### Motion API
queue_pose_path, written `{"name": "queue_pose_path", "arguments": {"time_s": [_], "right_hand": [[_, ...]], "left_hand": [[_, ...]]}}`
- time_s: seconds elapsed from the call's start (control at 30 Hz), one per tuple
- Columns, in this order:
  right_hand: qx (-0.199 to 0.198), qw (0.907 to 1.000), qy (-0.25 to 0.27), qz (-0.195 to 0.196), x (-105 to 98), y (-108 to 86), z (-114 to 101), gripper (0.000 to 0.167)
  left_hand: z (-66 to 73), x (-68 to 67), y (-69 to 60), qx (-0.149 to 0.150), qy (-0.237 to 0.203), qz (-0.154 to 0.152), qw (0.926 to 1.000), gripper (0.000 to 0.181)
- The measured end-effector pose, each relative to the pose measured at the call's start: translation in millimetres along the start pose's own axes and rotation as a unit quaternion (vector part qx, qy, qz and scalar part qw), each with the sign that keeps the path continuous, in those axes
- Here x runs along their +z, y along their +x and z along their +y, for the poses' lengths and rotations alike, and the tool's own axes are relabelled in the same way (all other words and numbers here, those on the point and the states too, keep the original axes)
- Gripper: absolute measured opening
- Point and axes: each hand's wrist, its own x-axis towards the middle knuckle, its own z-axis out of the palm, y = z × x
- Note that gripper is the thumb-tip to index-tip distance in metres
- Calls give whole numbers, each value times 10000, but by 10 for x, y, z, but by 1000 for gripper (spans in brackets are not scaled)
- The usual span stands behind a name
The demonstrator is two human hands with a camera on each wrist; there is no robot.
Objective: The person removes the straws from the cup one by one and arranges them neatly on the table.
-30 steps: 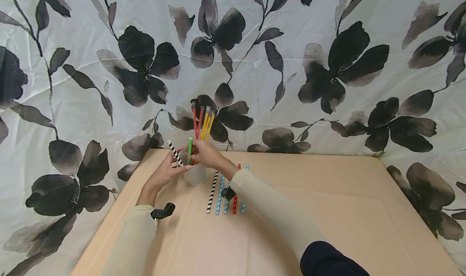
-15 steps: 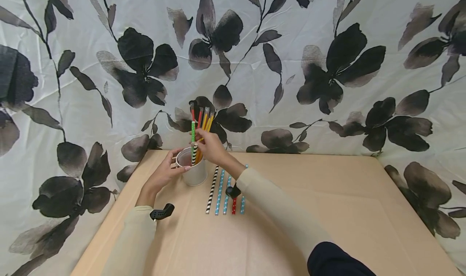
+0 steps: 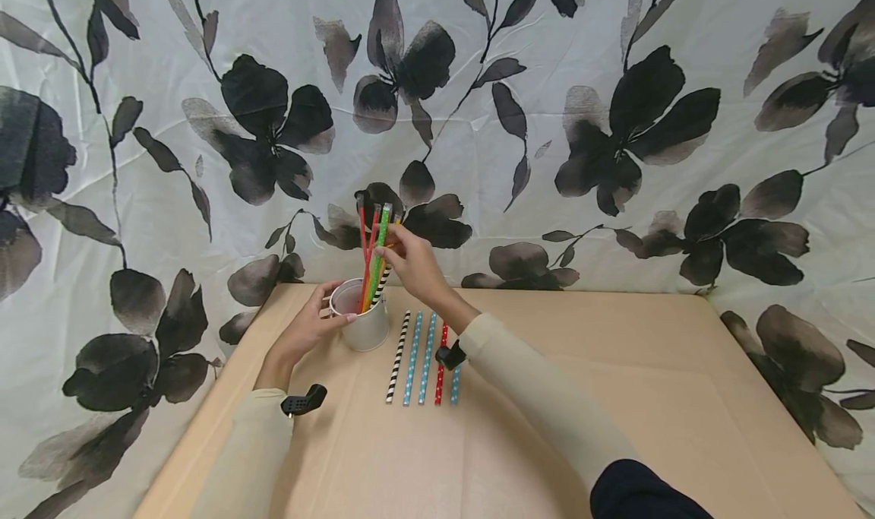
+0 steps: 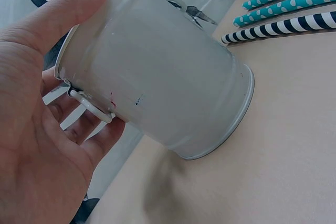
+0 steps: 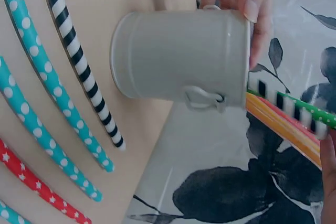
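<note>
The grey pot (image 3: 369, 331) is held at its rim by the left hand (image 3: 311, 321), with the thumb laid over the near side and the fingers spread around the back, beside one of its small loop handles (image 4: 92, 107). The left forearm is stretched forward from the lower left, and the wrist is angled in toward the pot. A green dotted straw (image 3: 378, 253) and a striped straw (image 3: 380, 286) are pinched between the thumb and fingers of the right hand (image 3: 412, 262), which is raised above the pot's right edge; whether anything else is gripped there cannot be told. The right arm is extended diagonally from the lower right, over the far ends of the straws laid out below. Both pinched straws are leaned to the right, their lower ends inside the pot, alongside red sticks (image 3: 362, 234) and orange sticks (image 5: 283, 132). The pot is stood upright near the far left corner of the counter (image 3: 581, 367). Just to its right, a row is formed by a black-and-white straw (image 3: 396, 367), two blue dotted straws (image 3: 412, 359), a red starred straw (image 3: 439, 386) and another blue straw (image 3: 455, 388), the last two partly hidden by the black device (image 3: 450, 356) worn on the right wrist. Beyond the counter, a white cloth (image 3: 506, 154) printed with dark flowers is hung.
</note>
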Motion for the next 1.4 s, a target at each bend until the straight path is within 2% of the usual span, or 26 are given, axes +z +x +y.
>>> {"name": "queue_pose_path", "arguments": {"time_s": [0.13,0.27,0.53,0.8,1.03,1.23,1.4], "right_hand": [[-224,9993,166,237,-93,11,-19,34],[-239,9982,404,371,-208,16,-77,38],[228,9959,740,463,-419,-58,-153,51],[474,9947,861,289,-593,-258,-279,42],[516,9950,819,236,-713,-395,-31,38],[810,9959,399,49,-826,-544,22,37],[1179,9923,320,-192,-922,-670,130,42]], "left_hand": [[3,-1,-11,11,-21,-3,10000,83],[16,-5,-25,25,-30,-29,10000,84],[22,-27,-33,21,-40,-73,10000,84],[12,-58,-42,68,-26,-98,9999,85],[4,-67,-53,53,-50,-141,9999,85],[6,-80,-52,27,-30,-177,9998,87],[18,-83,-51,4,10,-192,9998,87]]}}
